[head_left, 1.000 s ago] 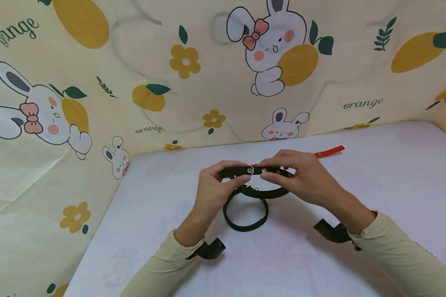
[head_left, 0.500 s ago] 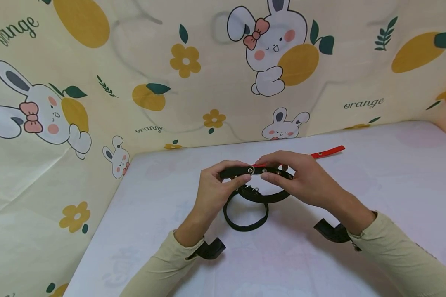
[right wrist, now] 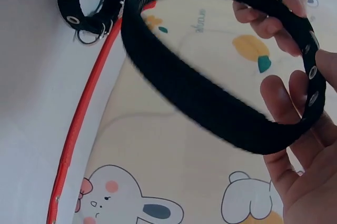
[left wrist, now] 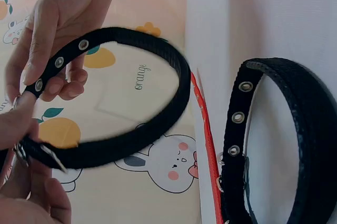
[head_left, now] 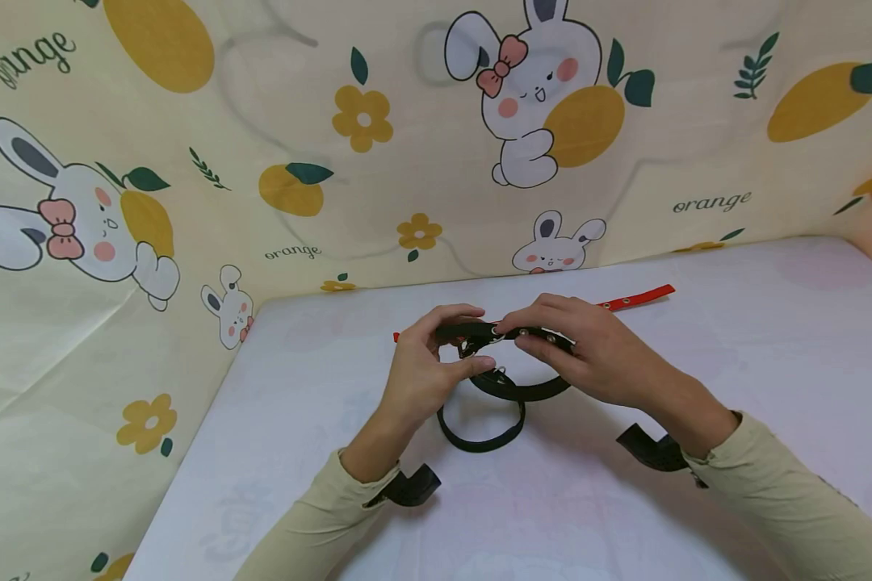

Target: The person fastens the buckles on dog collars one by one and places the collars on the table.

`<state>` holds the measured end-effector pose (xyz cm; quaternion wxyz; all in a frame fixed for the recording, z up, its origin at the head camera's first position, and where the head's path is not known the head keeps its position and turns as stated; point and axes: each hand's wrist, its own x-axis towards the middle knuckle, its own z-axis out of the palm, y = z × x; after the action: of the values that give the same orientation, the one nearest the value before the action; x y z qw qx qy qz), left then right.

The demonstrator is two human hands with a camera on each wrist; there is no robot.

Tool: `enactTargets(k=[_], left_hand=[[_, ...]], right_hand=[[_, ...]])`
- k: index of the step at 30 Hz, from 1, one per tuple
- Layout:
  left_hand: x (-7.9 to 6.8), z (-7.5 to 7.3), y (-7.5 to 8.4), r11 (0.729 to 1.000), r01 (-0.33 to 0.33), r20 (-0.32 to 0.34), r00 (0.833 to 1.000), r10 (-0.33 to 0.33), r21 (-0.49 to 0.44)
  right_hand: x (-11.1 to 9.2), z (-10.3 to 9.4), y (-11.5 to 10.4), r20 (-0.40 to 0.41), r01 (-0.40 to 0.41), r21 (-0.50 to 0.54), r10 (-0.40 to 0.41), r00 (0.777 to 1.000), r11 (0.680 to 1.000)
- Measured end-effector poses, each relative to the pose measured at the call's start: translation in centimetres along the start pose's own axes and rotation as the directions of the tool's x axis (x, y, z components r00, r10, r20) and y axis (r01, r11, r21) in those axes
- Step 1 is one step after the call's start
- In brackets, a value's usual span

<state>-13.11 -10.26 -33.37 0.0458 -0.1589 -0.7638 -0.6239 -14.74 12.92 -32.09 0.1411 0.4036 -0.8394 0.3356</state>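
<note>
A black pet collar (head_left: 523,392) with metal eyelets is held up in a loop above the table. My left hand (head_left: 425,367) grips its buckle end, with the thumb lowered away from the strap in the head view. Near the eyelets, my right hand (head_left: 603,347) pinches the other end between thumb and fingers. The left wrist view shows the metal buckle (left wrist: 52,156) beside the left fingers and the ends close together. Below it, a second black collar (head_left: 481,445) lies looped on the table, its far part hidden behind the held one.
A red strap with eyelets (head_left: 639,298) lies on the table behind my hands, its middle hidden. The pale table (head_left: 320,403) meets a printed cloth backdrop (head_left: 378,186) at the back and left. Each wrist carries a black mount (head_left: 410,486).
My left thumb has dropped away from the strap and the left fingers have lifted slightly, baring the buckle and the red strap's left tip. The right fingers have shifted slightly along the collar.
</note>
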Motion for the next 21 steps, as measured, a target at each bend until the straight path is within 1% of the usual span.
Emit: enactTargets(k=[2, 5, 11, 14, 17, 21], left_hand=[[0.01, -0.05, 0.11, 1.0, 0.012, 0.007, 1.0, -0.012, 0.006], [0.09, -0.11, 0.15, 0.999, 0.053, -0.013, 0.999, -0.053, 0.0], [0.32, -0.29, 0.02, 0.989, 0.114, -0.064, 0.991, -0.12, -0.097], [0.39, -0.39, 0.03, 0.982, 0.124, -0.083, 0.987, -0.137, -0.144], [0.37, -0.46, 0.05, 0.978, 0.124, -0.1, 0.985, -0.142, -0.169], [0.28, -0.5, 0.04, 0.975, 0.12, -0.091, 0.986, -0.139, -0.186]], right_hand=[[0.0, -0.1, 0.03, -0.009, -0.001, -0.007, 0.001, 1.0, 1.0], [-0.06, -0.16, 0.04, -0.02, -0.004, -0.003, 0.004, 1.0, 1.0], [-0.05, -0.25, 0.11, -0.038, -0.014, 0.018, 0.014, 0.999, 1.0], [-0.01, -0.33, 0.13, -0.038, -0.023, 0.031, 0.024, 0.999, 0.999], [0.05, -0.26, 0.13, -0.032, -0.018, 0.058, 0.02, 0.999, 0.998], [0.05, -0.04, 0.16, -0.021, -0.006, 0.07, 0.007, 1.0, 0.998]])
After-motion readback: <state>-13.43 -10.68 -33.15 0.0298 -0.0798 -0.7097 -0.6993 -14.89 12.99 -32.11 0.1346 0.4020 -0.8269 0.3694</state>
